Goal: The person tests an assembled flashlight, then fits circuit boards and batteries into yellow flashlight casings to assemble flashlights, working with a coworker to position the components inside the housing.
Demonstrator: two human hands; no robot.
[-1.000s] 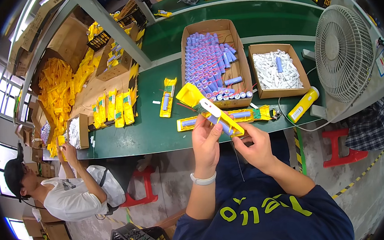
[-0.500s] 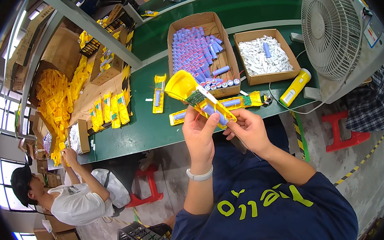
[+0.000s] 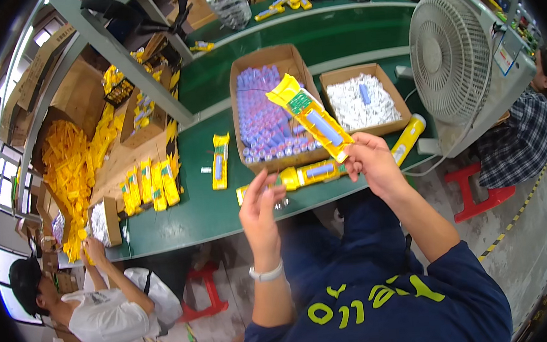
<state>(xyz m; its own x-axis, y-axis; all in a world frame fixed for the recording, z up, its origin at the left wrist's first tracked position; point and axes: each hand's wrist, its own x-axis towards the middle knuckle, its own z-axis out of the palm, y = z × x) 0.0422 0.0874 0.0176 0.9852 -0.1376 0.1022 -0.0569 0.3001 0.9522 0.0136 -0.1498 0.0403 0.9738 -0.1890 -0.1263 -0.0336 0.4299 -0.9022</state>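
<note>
In my right hand (image 3: 374, 163) is the lower end of a yellow plastic casing (image 3: 289, 94), pinched between fingers and thumb. The casing is tilted and holds a green circuit board (image 3: 301, 102) and a purple cylindrical battery cell (image 3: 323, 127). My left hand (image 3: 258, 209) is apart from it, fingers spread and holding nothing that I can see. Near its fingertips, similar yellow casings (image 3: 317, 173) lie along the front of the green table (image 3: 209, 208). Another yellow casing (image 3: 220, 163) with a cell lies farther left.
Behind my hands stand a carton (image 3: 303, 62) of purple cells and a carton (image 3: 382, 127) of small white parts. A yellow cylinder (image 3: 409, 140) and a fan (image 3: 450, 67) are at the right. At the left, a person (image 3: 105, 313) works beside a heap of yellow casings (image 3: 67, 161).
My left hand has let go of the casing and moved left and down. My right hand has carried the casing up and right. The view has shifted slightly.
</note>
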